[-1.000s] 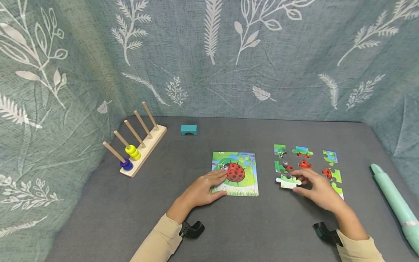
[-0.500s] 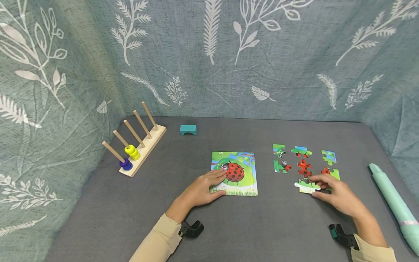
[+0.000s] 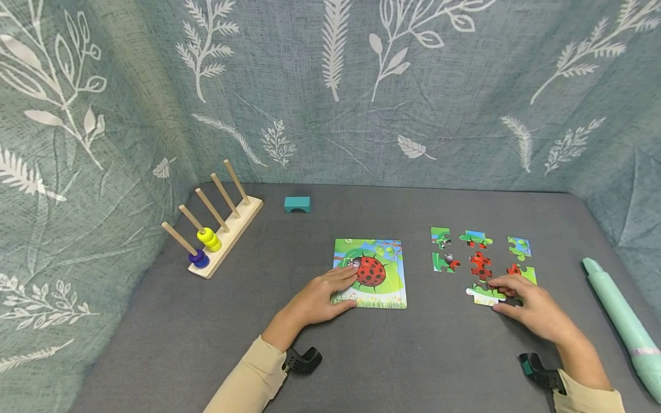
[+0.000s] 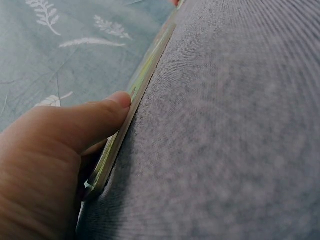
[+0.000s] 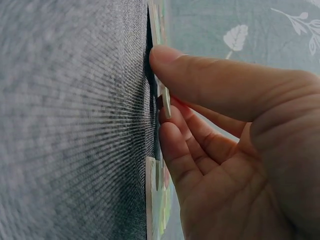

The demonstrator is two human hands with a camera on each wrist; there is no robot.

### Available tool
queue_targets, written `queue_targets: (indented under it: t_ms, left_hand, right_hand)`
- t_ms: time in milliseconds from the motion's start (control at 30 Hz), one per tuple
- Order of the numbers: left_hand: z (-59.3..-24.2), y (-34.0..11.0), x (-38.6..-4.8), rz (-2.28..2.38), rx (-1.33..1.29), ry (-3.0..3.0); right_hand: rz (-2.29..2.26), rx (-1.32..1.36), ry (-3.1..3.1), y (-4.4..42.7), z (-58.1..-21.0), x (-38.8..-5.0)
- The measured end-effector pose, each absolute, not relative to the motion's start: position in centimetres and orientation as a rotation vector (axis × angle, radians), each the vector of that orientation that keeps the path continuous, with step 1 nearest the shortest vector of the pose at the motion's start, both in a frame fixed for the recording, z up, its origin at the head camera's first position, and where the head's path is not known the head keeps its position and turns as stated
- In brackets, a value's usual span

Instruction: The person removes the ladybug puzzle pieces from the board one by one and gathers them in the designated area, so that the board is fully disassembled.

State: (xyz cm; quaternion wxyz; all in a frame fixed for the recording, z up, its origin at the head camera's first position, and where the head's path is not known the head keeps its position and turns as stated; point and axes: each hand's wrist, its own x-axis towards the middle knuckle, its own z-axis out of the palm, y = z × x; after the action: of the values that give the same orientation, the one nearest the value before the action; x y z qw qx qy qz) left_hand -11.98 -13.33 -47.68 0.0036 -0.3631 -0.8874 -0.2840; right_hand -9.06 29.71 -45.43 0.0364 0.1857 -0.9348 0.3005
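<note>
In the head view, my left hand (image 3: 322,295) rests on the left side of a square ladybug puzzle board (image 3: 389,295). Its fingers lie nearly straight, and the left wrist view shows the thumb (image 4: 117,102) against the board's edge. My right hand (image 3: 534,304) pinches a green-and-white puzzle piece (image 3: 485,294) between thumb and fingers, just below a red spotted puzzle piece (image 3: 480,265). Seen from the right wrist, the held piece (image 5: 166,102) is edge-on and appears slightly raised off the cloth. The right hand partly covers the pieces on that side.
More loose puzzle pieces lie in rough rows, including a top-left piece (image 3: 440,236) and a blue-green corner piece (image 3: 518,246). A peg stacker (image 3: 232,235) with blue and yellow rings stands left. A teal block (image 3: 297,204) sits behind; a mint-green stick-like object (image 3: 622,321) lies right.
My right hand has moved right with the pinched puzzle piece, from below the left column to below the red middle piece. It barely moves over the last half second. My left hand stays put.
</note>
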Motion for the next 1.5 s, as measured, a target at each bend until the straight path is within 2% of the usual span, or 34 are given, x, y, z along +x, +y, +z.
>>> queue_targets:
  t_ms: [600,867,1500]
  left_hand:
    - [-47.7,-13.3,-11.9,-0.883,-1.135,-2.793]
    - [-47.7,-13.3,-11.9,-0.908,-1.149,-2.764]
    - [-47.5,-14.5,-12.0,-0.928,-1.078,-2.688]
  right_hand:
    - [0.878,0.541,-2.898,29.9,-45.7,-9.0]
    - [1.021,0.575,-2.899,29.2,-44.9,-9.0]
    - [1.179,0.954,-2.832,20.0,-44.0,-11.8]
